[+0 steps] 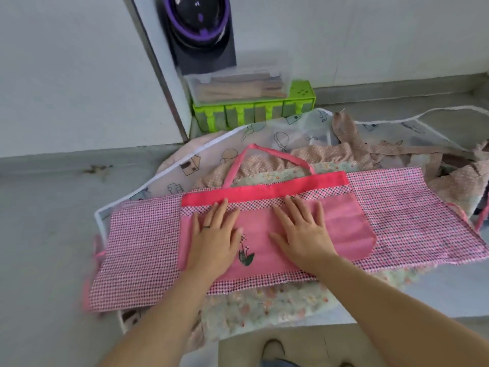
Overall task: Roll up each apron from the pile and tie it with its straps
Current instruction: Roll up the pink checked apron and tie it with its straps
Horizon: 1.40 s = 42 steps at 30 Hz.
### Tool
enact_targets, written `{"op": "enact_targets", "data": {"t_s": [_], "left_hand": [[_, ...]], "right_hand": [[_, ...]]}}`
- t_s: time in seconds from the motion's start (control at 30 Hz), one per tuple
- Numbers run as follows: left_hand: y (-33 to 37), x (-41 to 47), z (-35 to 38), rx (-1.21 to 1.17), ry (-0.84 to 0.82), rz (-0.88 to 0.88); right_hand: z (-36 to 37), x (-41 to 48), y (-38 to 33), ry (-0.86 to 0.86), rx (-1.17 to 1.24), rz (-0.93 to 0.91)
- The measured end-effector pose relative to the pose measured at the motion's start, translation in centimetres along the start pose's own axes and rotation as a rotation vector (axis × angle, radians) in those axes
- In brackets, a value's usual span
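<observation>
Pressing flat, fingers point(219, 211) straight, just apart, on the middle of the pink apron point(397, 207): left hand point(214, 234), right hand point(301, 235)

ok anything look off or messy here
Nothing is damaged or spilled. The pink checked apron lies flat under the left hand and right hand, but the brown dotted apron behind it is crumpled, its straps strewn loosely at the pile's right.

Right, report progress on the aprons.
Done: no rolled, tied apron in view. In hand: the pink checked fabric apron lies flat under the left hand and right hand. Left: rolling and tying it, then the pale floral apron and dotted beige apron beneath.
</observation>
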<state>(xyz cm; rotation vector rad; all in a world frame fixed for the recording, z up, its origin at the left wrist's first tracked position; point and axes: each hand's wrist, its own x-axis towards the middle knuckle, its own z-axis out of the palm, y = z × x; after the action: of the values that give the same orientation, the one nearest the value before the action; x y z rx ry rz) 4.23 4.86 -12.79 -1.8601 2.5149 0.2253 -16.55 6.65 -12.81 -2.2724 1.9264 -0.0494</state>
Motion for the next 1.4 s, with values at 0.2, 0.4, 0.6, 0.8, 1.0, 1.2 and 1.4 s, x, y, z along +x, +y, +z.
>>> {"op": "enact_targets", "data": {"t_s": [0.2,0.4,0.6,0.8,1.0,1.2,1.4], "left_hand": [[-6.0,0.1,0.2,-0.042,-0.066,-0.212],[-10.9,1.1,-0.5,-0.014,-0.205,-0.270],[-6.9,0.3,-2.8,-0.023,-0.004,-0.147],[-2.9,-5.9,-1.5,0.145,-0.089,0.450],[-3.1,-7.6,-1.6,0.155,-0.223,0.350],[-2.3,-6.8,-2.5,0.107,-0.313,0.086],[-2.7,-4.9,-5.0,0.000,-0.651,-0.015]], "right_hand": [[1.0,0.1,-0.4,-0.037,-0.082,0.058],[1.2,0.4,-0.5,-0.057,-0.100,0.077],[1.0,0.4,-0.6,-0.068,-0.097,0.153],[0.4,0.3,-0.5,-0.138,-0.050,0.189],[-2.6,-2.2,-0.8,-0.201,0.020,-0.249],[-0.9,-4.9,0.0,-0.165,-0.260,-0.279],[-0.4,-5.4,1.4,-0.153,-0.265,-0.077]]}}
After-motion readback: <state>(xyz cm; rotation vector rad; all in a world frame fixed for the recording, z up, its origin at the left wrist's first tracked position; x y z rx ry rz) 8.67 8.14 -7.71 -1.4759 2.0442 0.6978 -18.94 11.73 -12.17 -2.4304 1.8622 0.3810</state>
